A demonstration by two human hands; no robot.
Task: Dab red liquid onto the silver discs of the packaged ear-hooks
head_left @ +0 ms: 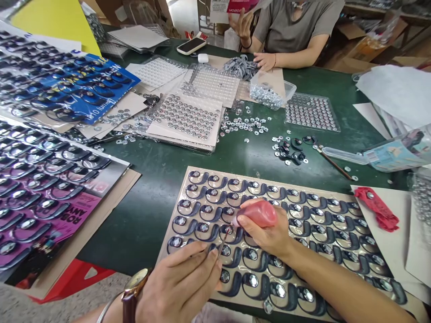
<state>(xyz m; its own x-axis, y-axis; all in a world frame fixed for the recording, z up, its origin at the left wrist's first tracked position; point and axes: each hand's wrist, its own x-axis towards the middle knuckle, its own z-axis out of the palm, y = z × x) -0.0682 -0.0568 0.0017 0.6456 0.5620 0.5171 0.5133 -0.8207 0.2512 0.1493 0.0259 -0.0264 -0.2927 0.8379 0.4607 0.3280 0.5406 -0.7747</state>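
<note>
My left hand (pixel 183 282), wearing a wristwatch (pixel 136 282), holds metal tweezers (pixel 222 244) with their tips down at a small dark ring on the board. Gripped in my right hand (pixel 271 231) is a red squeeze bottle (pixel 259 213), tilted so its nozzle points at the same spot. Beneath both hands lies a cardboard sheet (pixel 415 307) covered with rows of dark curved pieces (pixel 257 287). Most of these carry a shiny silver gem at the round end. My right hand covers part of the rows.
A blue sheet (pixel 117 87) and a purple sheet (pixel 72 213), both with similar pieces, lie at left. Gem trays (pixel 188 117), loose silver discs (pixel 247 124) and a clear tub (pixel 267 96) stand farther back. A thin brush (pixel 333 162) lies at right. Another person (pixel 289 36) sits opposite.
</note>
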